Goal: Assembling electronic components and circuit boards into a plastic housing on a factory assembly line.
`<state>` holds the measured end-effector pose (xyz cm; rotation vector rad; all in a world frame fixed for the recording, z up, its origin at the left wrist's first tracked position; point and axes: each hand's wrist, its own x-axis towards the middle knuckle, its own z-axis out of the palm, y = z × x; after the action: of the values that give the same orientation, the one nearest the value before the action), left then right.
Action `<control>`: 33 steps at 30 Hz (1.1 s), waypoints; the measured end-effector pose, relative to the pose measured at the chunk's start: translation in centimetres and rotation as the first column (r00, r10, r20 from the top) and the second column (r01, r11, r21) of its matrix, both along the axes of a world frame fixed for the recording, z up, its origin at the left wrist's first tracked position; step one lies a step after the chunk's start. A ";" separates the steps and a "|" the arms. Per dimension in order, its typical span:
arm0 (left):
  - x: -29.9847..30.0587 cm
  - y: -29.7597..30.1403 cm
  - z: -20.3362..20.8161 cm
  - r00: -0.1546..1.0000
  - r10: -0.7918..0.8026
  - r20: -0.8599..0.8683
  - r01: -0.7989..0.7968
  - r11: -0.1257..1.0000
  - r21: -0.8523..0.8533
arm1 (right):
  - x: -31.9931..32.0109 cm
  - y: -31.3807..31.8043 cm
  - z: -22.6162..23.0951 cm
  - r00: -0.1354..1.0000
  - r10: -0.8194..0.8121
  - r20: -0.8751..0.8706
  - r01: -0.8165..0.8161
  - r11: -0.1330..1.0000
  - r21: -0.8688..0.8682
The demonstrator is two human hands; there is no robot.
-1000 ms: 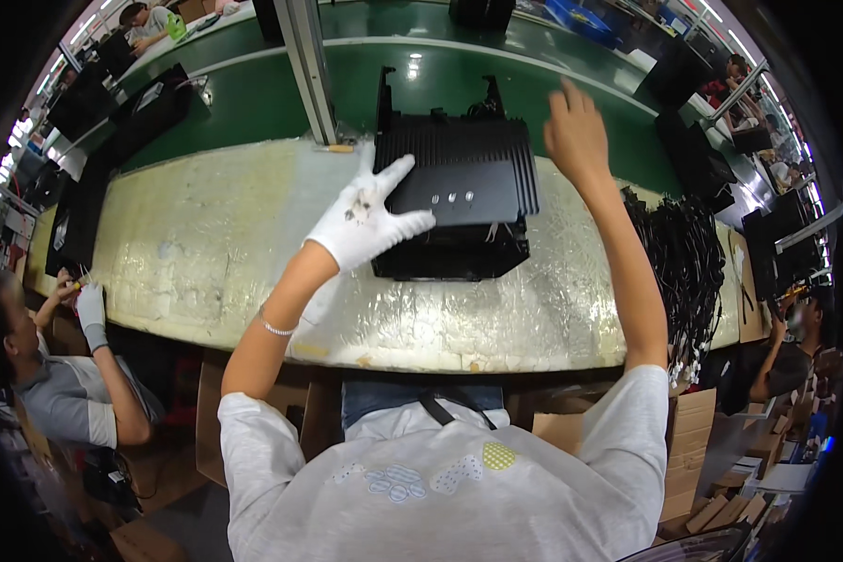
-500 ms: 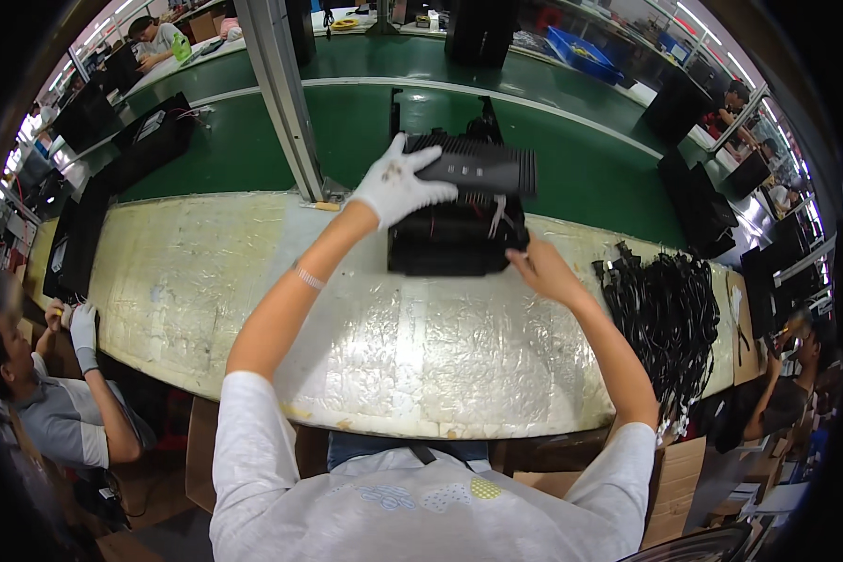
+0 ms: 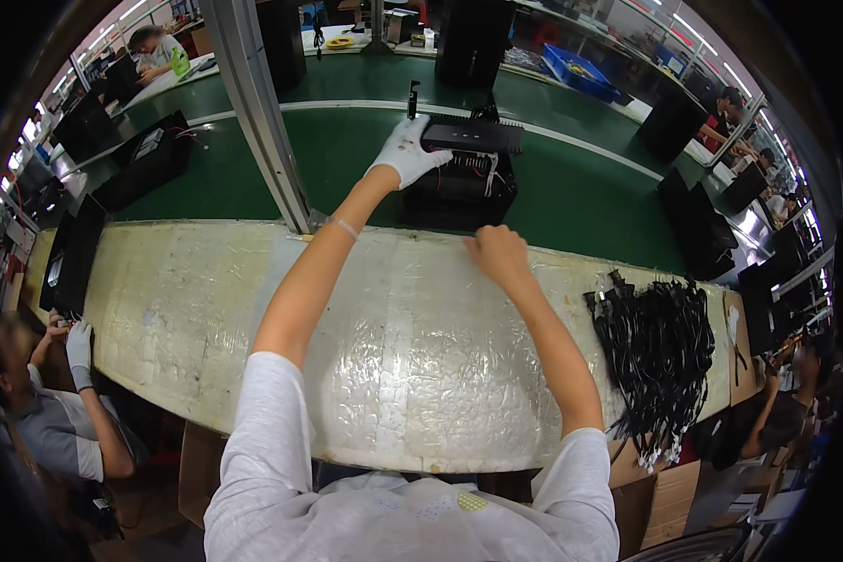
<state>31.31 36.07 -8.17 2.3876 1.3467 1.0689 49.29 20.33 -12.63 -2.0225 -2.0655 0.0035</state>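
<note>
A black box-shaped electronics case with a finned black panel at its top stands on the green conveyor belt. Thin pale wires show at its right side. My left hand, in a stained white glove, is closed on the case's left upper part, thumb against the panel. Bare, my right hand hovers just in front of the case, over the worktable's far edge. Its thumb stands apart from loosely bent fingers, and nothing shows in it.
Before me lies the film-covered worktable, with a heap of black cables on its right. A metal post rises left of my left arm. More black cases stand along the belt. Co-workers sit at both sides.
The case has moved away from me, off the worktable onto the belt. My left hand went with it; my right hand has let go of its front right corner and shifted left.
</note>
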 end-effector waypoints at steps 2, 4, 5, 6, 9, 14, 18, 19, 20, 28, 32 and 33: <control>-0.5 -3.3 -0.5 0.972 0.216 0.093 -0.216 0.976 -0.004 | -2.1 -1.2 -0.2 0.999 0.039 -0.038 -0.042 0.997 -0.070; -1.9 -6.6 -2.9 0.954 0.262 0.147 -0.268 0.963 0.018 | -4.8 -2.3 -0.4 0.961 0.241 -0.138 -0.250 0.967 -0.053; -2.2 -8.9 -3.2 0.977 0.204 0.061 -0.202 0.979 -0.032 | -5.9 -3.1 -1.1 0.963 0.264 -0.050 -0.263 0.965 0.017; -2.8 -10.5 -5.8 0.983 0.186 0.000 -0.186 0.982 0.013 | -6.6 -2.9 -2.1 0.960 0.276 -0.053 -0.276 0.961 0.018; -5.1 -12.0 -10.8 0.986 0.068 -0.150 -0.087 0.988 -0.126 | -8.1 -0.3 -8.7 0.951 0.300 0.068 -0.301 0.864 0.404; -8.3 -13.1 -12.0 0.903 0.014 -0.429 -0.069 0.991 -0.112 | -8.9 -0.3 -8.6 0.929 0.352 -0.115 -0.272 0.859 0.433; -6.7 -13.1 -11.2 0.923 0.031 -0.384 -0.074 0.992 -0.099 | -8.8 -0.3 -8.5 0.936 0.329 -0.126 -0.250 0.872 0.420; -6.5 -13.0 -11.1 0.921 0.054 -0.385 -0.097 0.991 -0.093 | -9.0 -0.3 -8.5 0.939 0.318 -0.131 -0.238 0.876 0.420; -6.3 -12.9 -11.4 0.919 0.075 -0.386 -0.118 0.989 -0.088 | -9.2 -0.2 -8.5 0.936 0.327 -0.130 -0.247 0.874 0.419; -5.4 -12.6 -12.1 0.926 0.096 -0.366 -0.168 0.971 -0.171 | -8.3 -0.7 -8.4 0.899 0.348 -0.265 -0.236 0.896 0.376; -5.5 -12.5 -12.6 0.925 0.130 -0.356 -0.170 0.982 -0.082 | -8.4 -0.6 -8.4 0.900 0.361 -0.244 -0.246 0.883 0.400; -5.5 -12.3 -12.6 0.925 0.130 -0.357 -0.170 0.982 -0.084 | -8.4 -0.6 -8.4 0.901 0.359 -0.243 -0.244 0.883 0.400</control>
<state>25.77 23.72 -20.81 2.5047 1.6782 0.5916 40.84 19.77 -21.03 -1.3676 -1.9834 -0.0003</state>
